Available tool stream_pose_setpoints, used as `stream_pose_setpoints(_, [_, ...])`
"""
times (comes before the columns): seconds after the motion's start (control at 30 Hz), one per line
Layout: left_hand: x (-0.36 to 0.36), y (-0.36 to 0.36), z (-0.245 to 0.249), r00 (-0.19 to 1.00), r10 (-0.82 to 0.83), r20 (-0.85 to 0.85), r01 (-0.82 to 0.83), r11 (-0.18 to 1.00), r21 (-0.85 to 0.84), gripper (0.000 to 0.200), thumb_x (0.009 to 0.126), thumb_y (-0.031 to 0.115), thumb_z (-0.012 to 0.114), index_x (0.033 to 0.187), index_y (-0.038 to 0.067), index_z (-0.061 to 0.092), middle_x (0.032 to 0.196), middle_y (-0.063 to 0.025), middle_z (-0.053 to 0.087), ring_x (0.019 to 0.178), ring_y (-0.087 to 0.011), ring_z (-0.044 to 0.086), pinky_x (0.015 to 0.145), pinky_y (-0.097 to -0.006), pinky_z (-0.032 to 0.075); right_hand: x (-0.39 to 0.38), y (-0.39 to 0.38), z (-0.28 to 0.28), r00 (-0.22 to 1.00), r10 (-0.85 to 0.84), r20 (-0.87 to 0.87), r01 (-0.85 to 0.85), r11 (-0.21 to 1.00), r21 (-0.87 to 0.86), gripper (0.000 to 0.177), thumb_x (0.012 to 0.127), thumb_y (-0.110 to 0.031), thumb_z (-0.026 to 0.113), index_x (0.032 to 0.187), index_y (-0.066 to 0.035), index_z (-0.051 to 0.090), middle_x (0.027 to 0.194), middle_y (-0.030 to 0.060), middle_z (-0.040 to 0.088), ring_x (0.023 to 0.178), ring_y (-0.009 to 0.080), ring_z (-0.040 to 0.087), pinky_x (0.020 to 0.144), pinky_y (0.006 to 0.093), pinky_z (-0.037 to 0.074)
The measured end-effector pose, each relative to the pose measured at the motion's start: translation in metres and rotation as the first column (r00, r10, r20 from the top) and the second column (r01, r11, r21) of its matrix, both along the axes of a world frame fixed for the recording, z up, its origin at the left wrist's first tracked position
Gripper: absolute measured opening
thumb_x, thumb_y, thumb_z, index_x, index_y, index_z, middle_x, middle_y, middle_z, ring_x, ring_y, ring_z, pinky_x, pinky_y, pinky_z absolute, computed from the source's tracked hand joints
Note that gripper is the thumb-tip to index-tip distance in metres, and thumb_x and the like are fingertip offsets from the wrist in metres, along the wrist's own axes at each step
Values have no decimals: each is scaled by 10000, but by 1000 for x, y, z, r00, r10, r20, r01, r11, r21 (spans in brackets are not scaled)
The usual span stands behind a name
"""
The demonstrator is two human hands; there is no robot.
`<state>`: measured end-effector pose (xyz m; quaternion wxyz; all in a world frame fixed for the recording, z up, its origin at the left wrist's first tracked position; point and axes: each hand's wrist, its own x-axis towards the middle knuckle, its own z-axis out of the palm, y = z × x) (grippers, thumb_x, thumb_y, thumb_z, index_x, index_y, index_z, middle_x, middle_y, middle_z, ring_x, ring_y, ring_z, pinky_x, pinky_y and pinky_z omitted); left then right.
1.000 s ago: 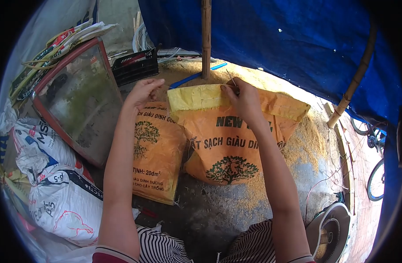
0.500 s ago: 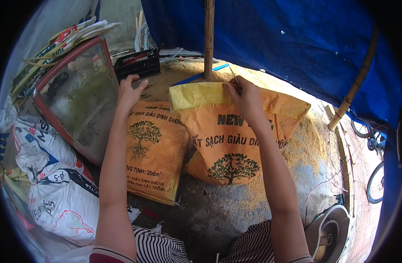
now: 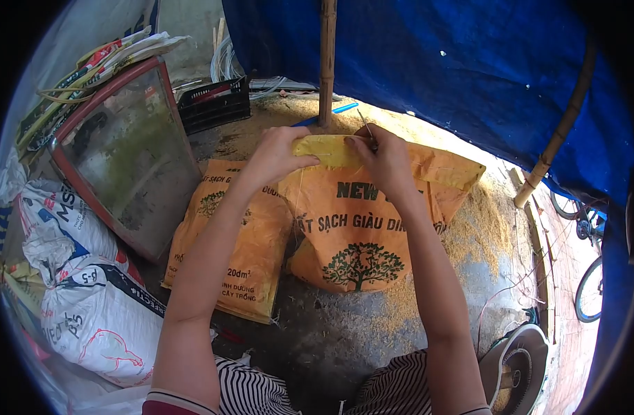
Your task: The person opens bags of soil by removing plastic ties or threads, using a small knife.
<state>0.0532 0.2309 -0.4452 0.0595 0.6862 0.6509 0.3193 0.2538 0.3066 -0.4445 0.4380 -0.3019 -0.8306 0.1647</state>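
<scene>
An orange sack (image 3: 362, 207) printed with a tree and lettering stands in front of me, its yellow top hem (image 3: 336, 153) folded over. My left hand (image 3: 279, 158) pinches the left end of this hem between thumb and fingers. My right hand (image 3: 386, 155) is closed at the hem's middle, gripping a thin needle (image 3: 363, 119) whose tip points up above the edge. Its lower part is hidden by the fingers. Light stitches seem to run along the hem on the right. Another orange sack (image 3: 244, 256) lies to the left, partly behind my left forearm.
Grain husks (image 3: 486, 228) are spread behind and right of the sack. A bamboo pole (image 3: 327, 62) stands behind it, before a blue tarp (image 3: 428, 55). At left are a red-framed glass panel (image 3: 127, 159), a black crate (image 3: 213, 107) and white sacks (image 3: 99, 332). A grey bucket (image 3: 493, 370) sits lower right.
My left hand has moved right and down from the air onto the hem's left end and closed on it. The right hand stays at the hem with the needle.
</scene>
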Motion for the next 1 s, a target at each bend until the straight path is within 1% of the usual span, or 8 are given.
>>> stream_pose_setpoints(0.13, [-17,-7,7,988,-91,124,98,994,-57,364,719,152,739,1026,-19,643,904,-82,674,779,-151,625,735,-283,478,-1,-4,2,1000,7,-22,-7,1000,-14,205,841,-176,657,898,19,634,720,121,645,613,180,586,585,316,455])
stream_pose_setpoints(0.2, [-27,-6,0,877,-217,429,295,947,-123,352,744,128,723,1033,-51,629,906,-49,659,804,-86,585,736,-249,467,-3,-4,1,1000,7,-25,-8,1000,-21,203,839,-175,660,897,17,636,718,119,645,611,180,585,585,316,455])
stream_pose_setpoints(0.4, [-28,-6,-11,741,-257,621,424,896,-134,334,786,46,654,1107,-38,621,936,-49,666,772,-71,589,688,-236,483,-4,-4,-1,999,33,-42,-33,999,11,195,838,-170,662,900,14,638,705,105,639,608,166,579,578,308,451])
stream_pose_setpoints(0.5, [-32,-7,-9,771,-230,594,411,892,-188,294,816,34,614,1096,-55,604,963,-37,658,825,-66,591,744,-224,472,-2,-5,2,999,33,-6,-33,998,-54,195,841,-170,663,899,15,640,704,101,635,613,150,574,579,299,451])
stream_pose_setpoints(0.57, [-35,-4,-7,783,-246,571,413,892,-182,307,813,50,632,1101,-51,604,956,-38,659,823,-69,593,746,-223,471,-2,-5,3,1000,16,-12,-17,997,-73,174,805,-125,669,897,19,642,776,181,665,707,301,644,648,369,485])
stream_pose_setpoints(0.7, [-41,-17,0,861,-266,434,340,935,-101,315,809,114,684,1082,-29,615,914,-28,657,794,-65,592,716,-218,471,0,4,-5,997,-20,-71,18,1000,-26,174,811,-137,665,892,16,645,803,158,658,706,304,638,652,370,488])
stream_pose_setpoints(0.9, [-56,-24,-1,804,-80,589,211,965,-157,271,814,181,712,1005,7,627,860,6,640,753,-39,579,645,-210,467,2,-43,29,986,-163,44,160,984,74,278,884,-181,567,1093,2,551,1009,215,546,777,332,625,684,389,500])
stream_pose_setpoints(1.0, [-57,-19,-8,775,-135,617,236,968,-85,295,807,196,720,1019,10,633,846,11,629,740,-58,560,642,-231,459,-11,-69,18,975,86,206,-70,994,-80,361,952,-255,456,1192,15,460,976,196,561,819,225,609,695,357,490])
